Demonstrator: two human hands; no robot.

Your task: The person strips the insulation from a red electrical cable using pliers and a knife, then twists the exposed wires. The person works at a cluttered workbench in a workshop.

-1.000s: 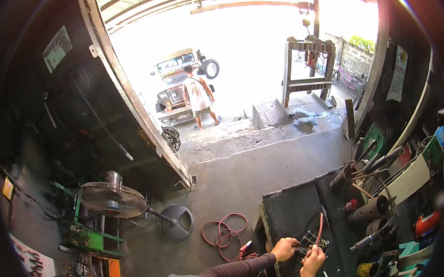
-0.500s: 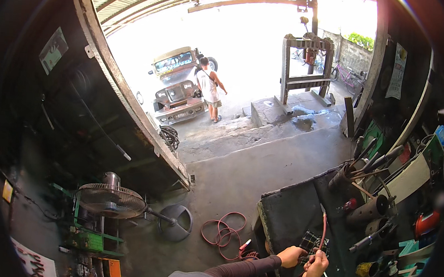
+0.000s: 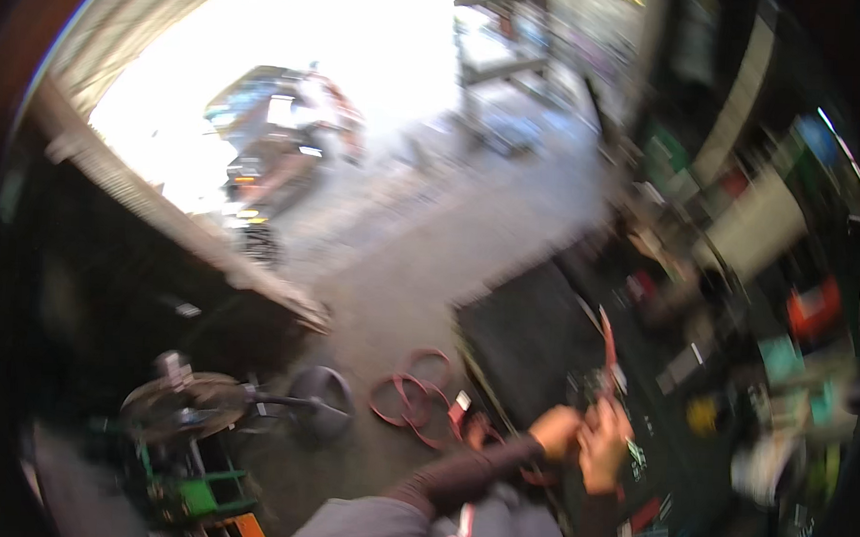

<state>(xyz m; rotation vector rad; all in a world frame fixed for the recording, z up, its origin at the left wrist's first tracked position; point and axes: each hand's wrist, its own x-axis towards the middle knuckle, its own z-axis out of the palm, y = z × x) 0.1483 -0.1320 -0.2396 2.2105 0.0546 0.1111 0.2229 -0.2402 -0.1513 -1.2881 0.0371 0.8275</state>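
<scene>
Motion blur smears the whole head view. My right hand [image 3: 605, 447] is closed around a red hose [image 3: 608, 348], which sticks up from the fist and narrows to a pale tip. Right beside it, my left hand [image 3: 555, 431] touches or nearly touches the right one, fingers curled in; whatever it pinches is hidden. Both hands are over the near part of a dark workbench [image 3: 514, 325]. More of the red hose [image 3: 410, 402] lies in loops on the floor to the left of the bench, with a red-and-white piece at its end.
A standing fan [image 3: 184, 407] with a round base is at the lower left, near a green rack [image 3: 204, 494]. Tools and parts, including a red-orange object [image 3: 812, 309], crowd the bench's right side. Beyond the doorway stand a vehicle [image 3: 272, 156], a person [image 3: 336, 116] and a heavy frame [image 3: 506, 70].
My view has swung, so the scene sits farther left and higher and is blurred. Both hands stay together at the bench, the right one still on the red hose.
</scene>
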